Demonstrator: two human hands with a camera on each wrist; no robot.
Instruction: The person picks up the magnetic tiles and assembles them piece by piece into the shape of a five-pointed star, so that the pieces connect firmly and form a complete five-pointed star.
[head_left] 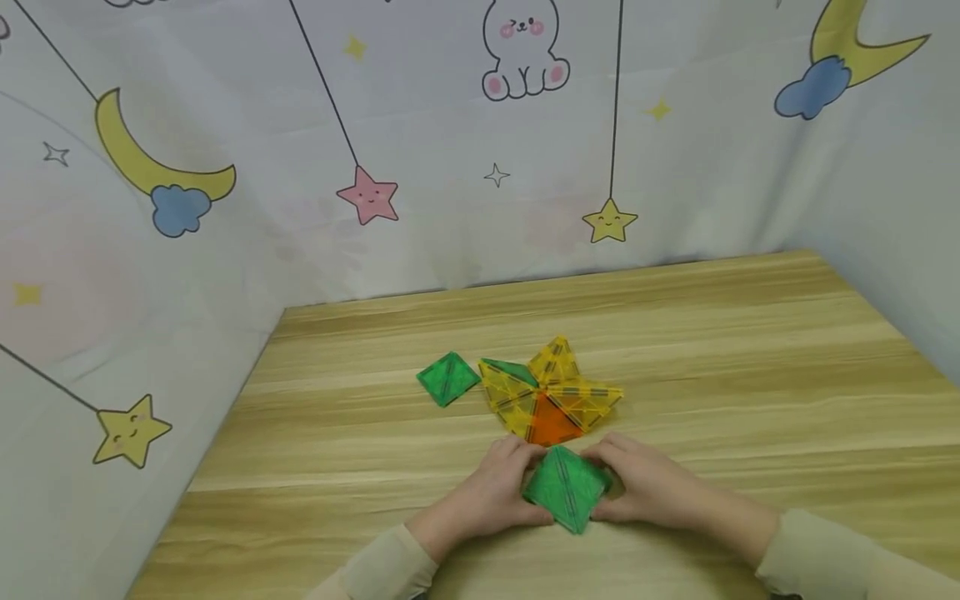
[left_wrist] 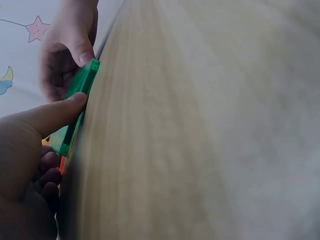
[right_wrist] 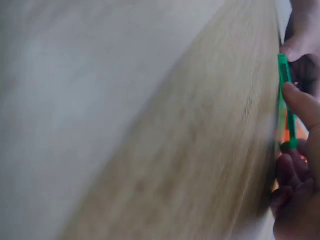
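Two translucent green triangular magnetic tiles (head_left: 567, 490) meet along a seam and form a diamond near the front of the table. My left hand (head_left: 491, 492) pinches the left corner, its thumb (left_wrist: 65, 112) lying along the near edge in the left wrist view. On the opposite corner, my right hand (head_left: 648, 483) grips with thumb and fingers. Just beyond the hands is a star-like cluster of yellow magnetic tiles (head_left: 555, 362) with an orange tile (head_left: 553, 421) and a green tile (head_left: 510, 370), some standing up at angles.
Left of the cluster lies another green diamond of tiles (head_left: 447, 379), its corner close to the yellow ones. Everything is on a wood-grain table (head_left: 337, 450). A white cloth (head_left: 450, 250) printed with stars, moons and a bear hangs behind and at the sides.
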